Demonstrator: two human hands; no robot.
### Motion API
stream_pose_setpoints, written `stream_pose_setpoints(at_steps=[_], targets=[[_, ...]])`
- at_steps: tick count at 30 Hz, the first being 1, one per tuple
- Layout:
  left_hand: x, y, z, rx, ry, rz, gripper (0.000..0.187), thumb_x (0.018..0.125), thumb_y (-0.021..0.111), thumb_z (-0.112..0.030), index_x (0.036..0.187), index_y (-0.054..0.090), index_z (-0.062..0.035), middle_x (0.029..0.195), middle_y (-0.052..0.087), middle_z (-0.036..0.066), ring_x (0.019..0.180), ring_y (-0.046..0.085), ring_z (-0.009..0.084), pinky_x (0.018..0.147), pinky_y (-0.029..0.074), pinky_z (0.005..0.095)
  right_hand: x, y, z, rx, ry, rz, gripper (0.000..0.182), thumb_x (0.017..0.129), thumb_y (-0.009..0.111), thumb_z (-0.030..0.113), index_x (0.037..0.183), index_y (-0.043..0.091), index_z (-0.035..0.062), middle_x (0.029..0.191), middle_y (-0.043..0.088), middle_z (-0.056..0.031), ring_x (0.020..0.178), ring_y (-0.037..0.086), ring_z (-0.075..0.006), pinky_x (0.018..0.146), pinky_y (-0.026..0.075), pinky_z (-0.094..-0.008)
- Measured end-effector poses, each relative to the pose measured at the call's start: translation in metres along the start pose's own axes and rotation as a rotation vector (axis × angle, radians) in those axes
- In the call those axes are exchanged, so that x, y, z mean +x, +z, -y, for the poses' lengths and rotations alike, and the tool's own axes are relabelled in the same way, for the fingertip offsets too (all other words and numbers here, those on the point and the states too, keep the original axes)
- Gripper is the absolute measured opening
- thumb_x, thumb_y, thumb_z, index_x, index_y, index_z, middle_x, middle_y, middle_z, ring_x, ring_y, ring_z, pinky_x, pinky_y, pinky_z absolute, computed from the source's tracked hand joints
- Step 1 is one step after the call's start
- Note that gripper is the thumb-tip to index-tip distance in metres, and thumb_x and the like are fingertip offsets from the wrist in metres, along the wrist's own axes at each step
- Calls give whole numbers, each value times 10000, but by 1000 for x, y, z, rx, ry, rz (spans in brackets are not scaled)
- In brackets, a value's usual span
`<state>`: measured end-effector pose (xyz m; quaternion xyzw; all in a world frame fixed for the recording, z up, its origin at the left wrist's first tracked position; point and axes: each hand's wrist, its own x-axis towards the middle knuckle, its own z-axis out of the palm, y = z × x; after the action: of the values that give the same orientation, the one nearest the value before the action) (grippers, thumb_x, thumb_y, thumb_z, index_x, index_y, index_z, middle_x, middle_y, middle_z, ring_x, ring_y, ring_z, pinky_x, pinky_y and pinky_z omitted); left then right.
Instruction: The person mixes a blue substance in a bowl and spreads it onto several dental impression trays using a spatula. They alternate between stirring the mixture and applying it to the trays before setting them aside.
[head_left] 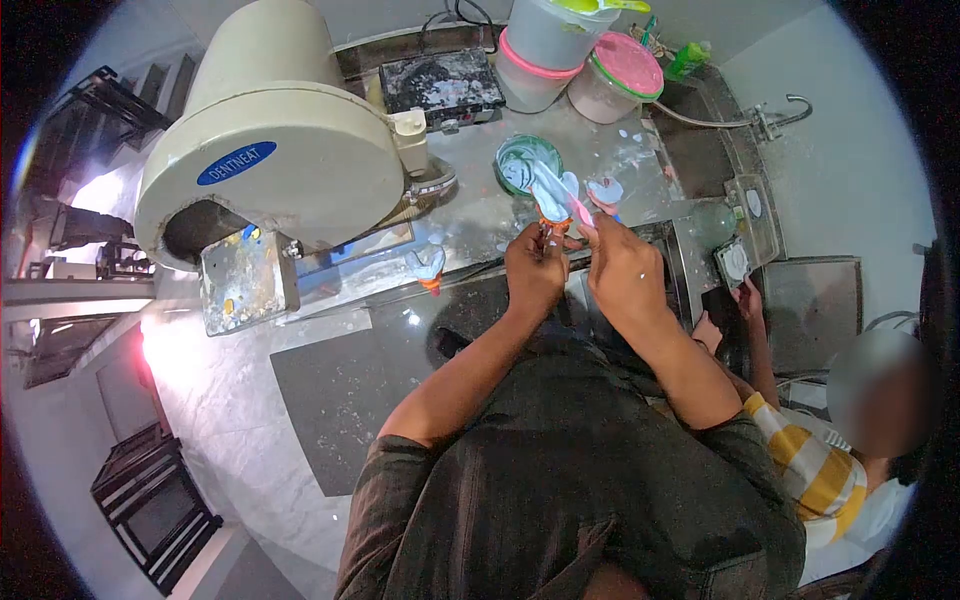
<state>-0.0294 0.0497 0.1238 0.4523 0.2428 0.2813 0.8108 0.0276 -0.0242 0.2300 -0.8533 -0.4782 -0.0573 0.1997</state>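
My left hand [537, 272] is closed on a small orange piece [555, 226] that looks like a dental impression, with pale blue plaster on it. In my right hand [627, 272] is a spatula [579, 209] with a pink handle; its blade is thick with the same plaster and lies over the orange piece. Just beyond them stands a green mixing bowl [503, 178] smeared with plaster. Another orange piece topped with plaster [429, 268] rests on the counter to the left. A further plaster-covered piece [605, 190] lies right of the bowl.
A large cream machine [290, 140] fills the left. A plaster-splashed dark box [440, 80], a white bucket [550, 45] and a pink-lidded tub [612, 80] stand behind. A tap [770, 122] is at right. A co-worker's hands [748, 300] hold a pale object [735, 262].
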Motion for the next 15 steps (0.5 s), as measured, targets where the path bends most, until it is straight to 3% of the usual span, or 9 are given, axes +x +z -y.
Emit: stream_pose_setpoints(at_steps=[7,13,15], targets=[[0,-1,0,-24,-35,28,198,986,496,-123,1035,602,37,758,644,61,478,425,33,451,322,227,4,-2,-5,30,8,-8,166,827,564,36,978,581,-30,828,643,-223,746,636,-407,625,517,-470],[-1,-5,-3,-55,-113,7,199,986,502,-132,1054,595,30,752,643,69,465,429,50,445,337,230,13,-24,-8,90,100,117,124,878,543,56,941,621,-17,781,640,-230,758,652,-387,624,504,-447],[1,-15,1,-55,-122,40,196,988,503,-144,1035,596,23,746,641,66,468,435,53,442,339,228,18,-30,-23,358,180,119,190,932,552,144,881,645,-14,683,628,-153,655,635,-258,573,451,-365]])
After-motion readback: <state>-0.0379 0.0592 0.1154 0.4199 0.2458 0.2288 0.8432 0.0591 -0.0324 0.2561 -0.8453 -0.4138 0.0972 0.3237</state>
